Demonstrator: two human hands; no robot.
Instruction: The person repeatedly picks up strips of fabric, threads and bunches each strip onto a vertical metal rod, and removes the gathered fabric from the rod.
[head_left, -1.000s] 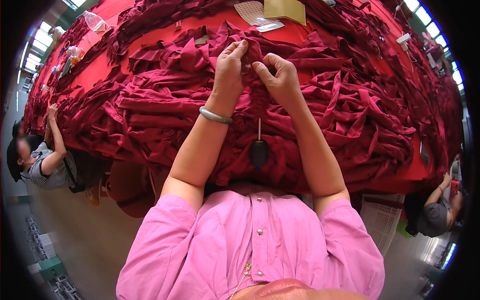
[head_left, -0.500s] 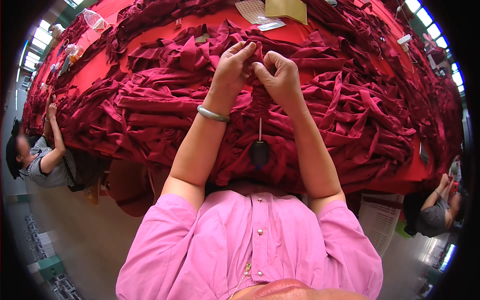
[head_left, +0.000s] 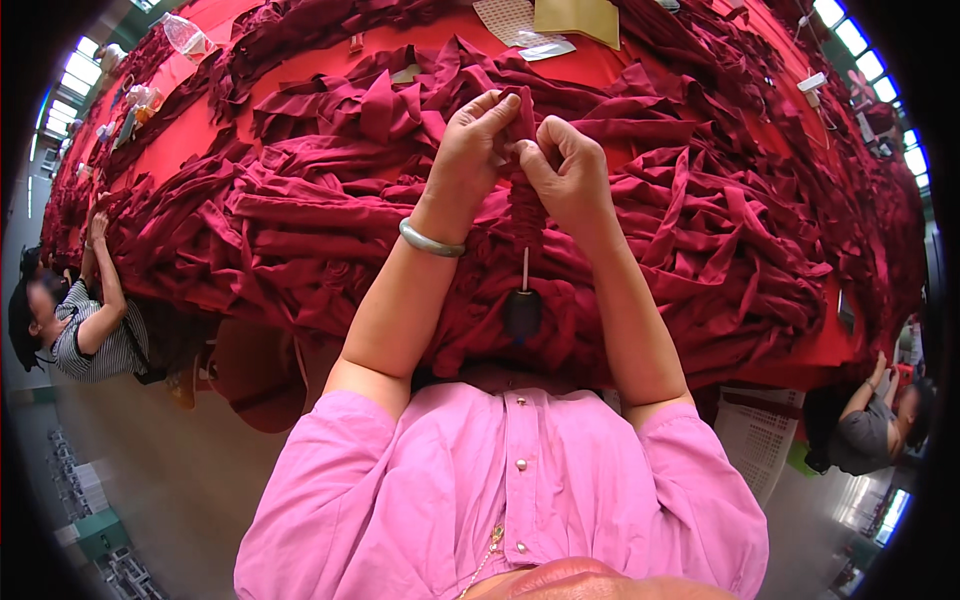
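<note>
A dark-red fabric strip (head_left: 526,212) hangs bunched in tight gathers around the thin metal shaft of a black-handled tool (head_left: 522,314), like a screwdriver or awl. Its handle points toward me; bare shaft shows between the handle and the gathers, and fabric hides the tip. My left hand (head_left: 470,145), with a bangle on its wrist, pinches the strip's far end between thumb and fingers. Beside it, my right hand (head_left: 574,175) is closed, thumb against curled forefinger, at the strip just above the gathers. Neither hand touches the handle.
Heaps of dark-red fabric strips (head_left: 340,215) cover much of the red-covered table (head_left: 390,52). Toward the back lie a yellow-brown sheet (head_left: 577,20) and a clear plastic bottle (head_left: 186,38). One person in stripes (head_left: 95,325) works at the left, another in grey (head_left: 865,435) at the right.
Both my hands and the tool have shifted slightly right and nearer to me. The strip stays pinched, and its end now stands a little straighter between my hands.
</note>
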